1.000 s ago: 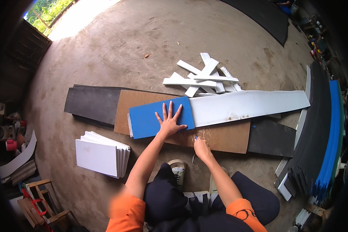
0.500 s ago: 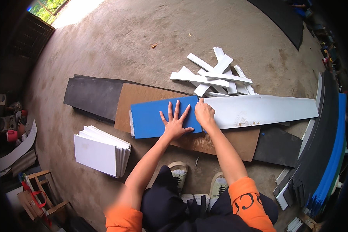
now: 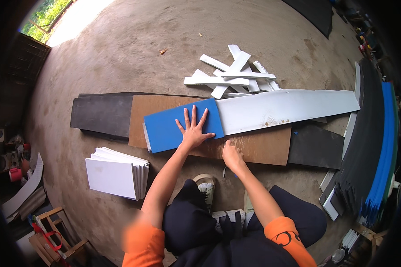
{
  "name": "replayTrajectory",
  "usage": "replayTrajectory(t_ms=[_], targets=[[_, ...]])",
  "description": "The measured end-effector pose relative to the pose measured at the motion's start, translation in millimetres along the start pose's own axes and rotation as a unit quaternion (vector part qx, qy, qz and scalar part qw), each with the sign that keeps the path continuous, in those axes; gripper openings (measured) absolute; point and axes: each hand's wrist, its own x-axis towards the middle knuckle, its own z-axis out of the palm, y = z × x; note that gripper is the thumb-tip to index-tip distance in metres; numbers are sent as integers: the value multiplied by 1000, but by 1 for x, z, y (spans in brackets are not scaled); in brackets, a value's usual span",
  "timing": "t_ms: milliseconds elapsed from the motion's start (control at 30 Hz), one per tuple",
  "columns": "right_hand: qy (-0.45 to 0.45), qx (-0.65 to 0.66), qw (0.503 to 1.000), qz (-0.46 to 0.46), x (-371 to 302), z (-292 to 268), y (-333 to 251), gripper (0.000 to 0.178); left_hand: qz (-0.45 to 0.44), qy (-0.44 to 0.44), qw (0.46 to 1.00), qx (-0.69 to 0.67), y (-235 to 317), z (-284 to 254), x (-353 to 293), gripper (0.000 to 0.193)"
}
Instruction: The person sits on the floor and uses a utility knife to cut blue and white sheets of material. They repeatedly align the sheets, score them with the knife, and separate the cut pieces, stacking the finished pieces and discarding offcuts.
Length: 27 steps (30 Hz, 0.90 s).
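Note:
My left hand (image 3: 193, 133) lies flat with fingers spread on a blue rectangular board (image 3: 162, 127), pressing on it. Beneath that board is a long white foam sheet (image 3: 294, 104), whose bare part stretches away to the right; a thin pale edge shows at the blue board's left end. Just below the blue board's lower right corner, my right hand (image 3: 233, 155) is closed over the brown board (image 3: 263, 144). What its fingers hold, if anything, is hidden. The brown board rests on a dark board (image 3: 102, 111).
White foam strips (image 3: 236, 75) lie heaped beyond the sheet. A stack of white rectangular pieces (image 3: 113, 175) stands on the floor at left. Long black sheets (image 3: 365, 133) and blue sheets (image 3: 384, 147) are piled at right. A wooden frame (image 3: 58, 236) sits lower left.
My right hand has come toward me, from the blue board's upper right corner to below its lower one. My left hand stays spread on the board. The whole view has shifted slightly.

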Motion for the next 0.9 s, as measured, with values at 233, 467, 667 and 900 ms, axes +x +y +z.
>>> replayTrajectory(t_ms=[233,467,667,900], targets=[[45,-71,994,-66,11,-47,-22,21,-3,4,1000,9,-4,-1,1,95],[126,-48,988,-77,98,-53,-58,22,10,3,1000,1,0,3,3,94],[80,-32,995,-52,108,-50,-62,23,4,5,1000,0,-5,3,0,94],[-53,-6,998,12,97,-48,-39,31,1,-18,1000,-1,1,1,1,93]])
